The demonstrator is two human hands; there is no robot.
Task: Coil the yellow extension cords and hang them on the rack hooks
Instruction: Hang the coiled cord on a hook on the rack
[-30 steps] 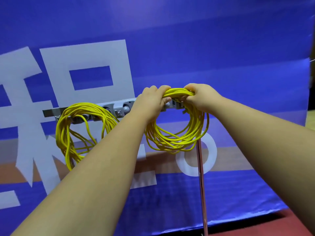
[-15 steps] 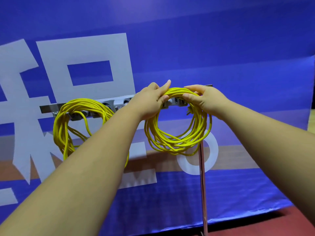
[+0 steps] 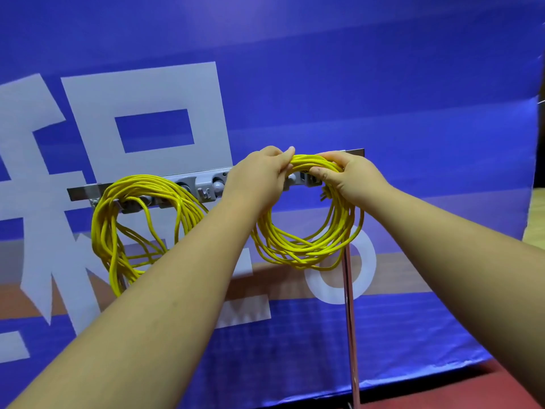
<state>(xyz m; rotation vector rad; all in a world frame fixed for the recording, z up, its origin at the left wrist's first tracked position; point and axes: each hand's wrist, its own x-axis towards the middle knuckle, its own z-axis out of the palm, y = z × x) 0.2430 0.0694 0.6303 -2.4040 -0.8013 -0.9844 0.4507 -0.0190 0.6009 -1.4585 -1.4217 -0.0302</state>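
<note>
The grey rack (image 3: 203,184) runs across the blue banner (image 3: 398,84) and carries one coiled yellow cord (image 3: 103,231) at its 9 o'clock end, looped over the rail and hanging down in loose, uneven rings with a few strands sagging lower than the rest. A second yellow cord (image 3: 295,253), wound into a tighter, rounder bundle of many turns, is held up against the rack's 3 o'clock end. The left hand (image 3: 259,178) grips the top of this bundle from the 9 o'clock side, fingers curled over the strands, and the right hand (image 3: 348,178) grips it from the 3 o'clock side, fingers wrapped round the same top arc. The rest of the coil hangs toward 6 o'clock between the forearms. Both hands cover the rail behind them, so it cannot be told whether the second coil is seated on a hook. The left forearm hides part of the first coil. A thin metal pole (image 3: 352,335) drops from the rack toward 6 o'clock, and its foot is cut off by the frame edge.
</note>
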